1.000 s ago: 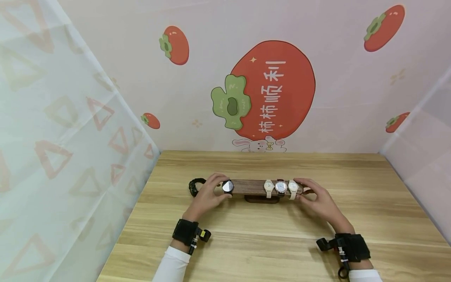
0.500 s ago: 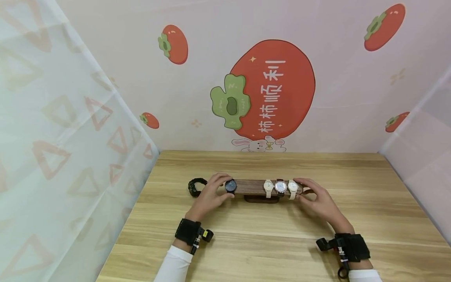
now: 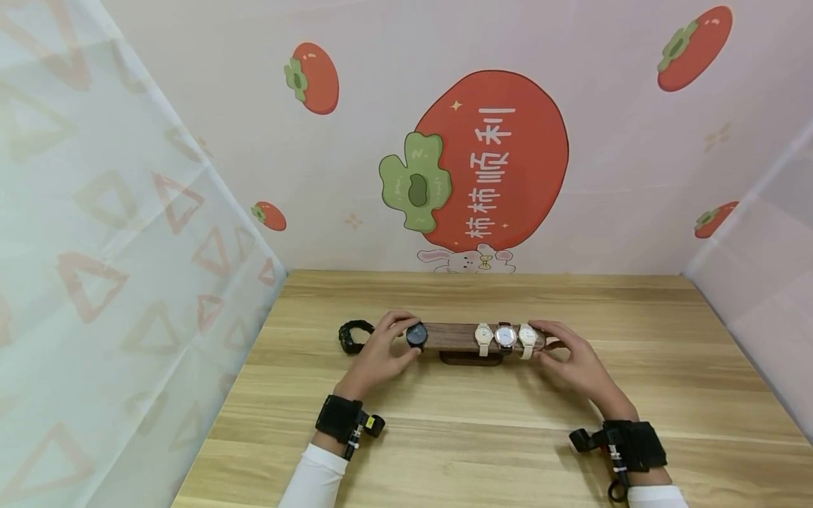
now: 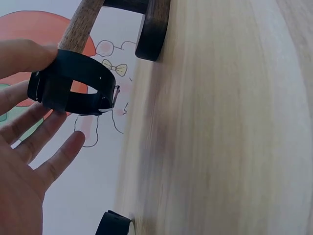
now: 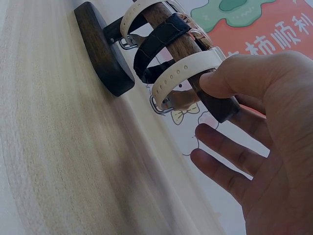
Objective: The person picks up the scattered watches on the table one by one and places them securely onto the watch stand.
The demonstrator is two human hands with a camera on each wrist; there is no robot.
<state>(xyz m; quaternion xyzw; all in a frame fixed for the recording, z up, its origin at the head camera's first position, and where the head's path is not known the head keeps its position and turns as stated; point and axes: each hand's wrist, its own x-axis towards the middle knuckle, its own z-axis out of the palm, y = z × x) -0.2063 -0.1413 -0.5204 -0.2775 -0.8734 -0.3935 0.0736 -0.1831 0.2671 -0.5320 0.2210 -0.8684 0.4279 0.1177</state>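
Note:
A dark wooden watch stand (image 3: 452, 337) stands on the table, its bar running left to right. My left hand (image 3: 378, 358) pinches a black watch (image 3: 416, 336) at the bar's left end; in the left wrist view its closed black strap (image 4: 90, 67) loops round the bar, with the other fingers spread. My right hand (image 3: 583, 365) pinches the bar's right end, thumb on the wood (image 5: 223, 108). Beside that hand sit a white-strapped watch (image 3: 528, 336), a dark-strapped watch (image 3: 505, 336) and another white-strapped watch (image 3: 484, 336).
Another black watch (image 3: 346, 340) with a looped strap lies on the wooden table (image 3: 470, 430), left of the left hand. The stand's foot (image 3: 471, 359) rests under the bar's middle. A printed cloth wall (image 3: 610, 212) rises behind the table, with side walls left and right.
My left hand has moved slightly right, sliding the black watch further onto the bar's left end; over the last half second it hardly moved. The right hand has stayed at the right end.

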